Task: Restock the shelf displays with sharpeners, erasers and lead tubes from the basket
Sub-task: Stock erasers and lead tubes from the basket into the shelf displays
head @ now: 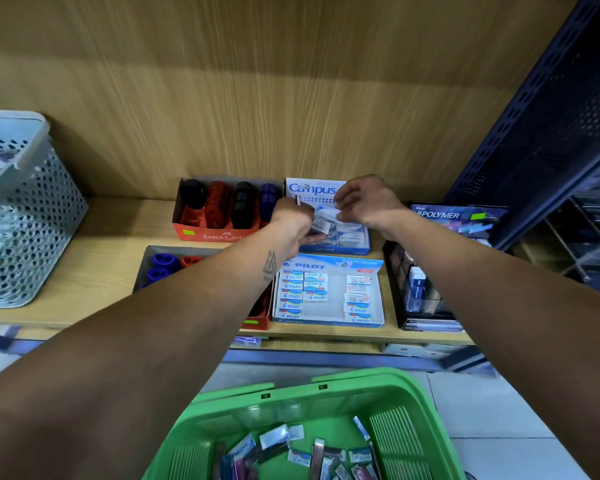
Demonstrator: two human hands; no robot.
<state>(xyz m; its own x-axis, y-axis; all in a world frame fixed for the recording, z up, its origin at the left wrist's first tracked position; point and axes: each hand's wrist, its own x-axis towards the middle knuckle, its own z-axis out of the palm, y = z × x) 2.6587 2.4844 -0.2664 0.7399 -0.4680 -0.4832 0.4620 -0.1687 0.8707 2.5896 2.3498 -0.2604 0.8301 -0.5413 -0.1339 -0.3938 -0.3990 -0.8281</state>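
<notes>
— Green basket [329, 393] sits nearest, wrapped erasers loose inside. Where are the hands?
— Over the Campus box [326, 190] by the shelf's [118, 230] back edge. Left hand [293, 221] grips a small stack of erasers [321, 225]; right hand [368, 199] pinches the top one's end.

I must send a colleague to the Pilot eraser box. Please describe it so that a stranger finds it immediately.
On the wooden shelf, look at the front row, directly behind the green basket. The Pilot eraser box lies flat between a tray of blue and red sharpeners and a black display. Its blue header reads PILOT; the box behind reads Campus.
</notes>
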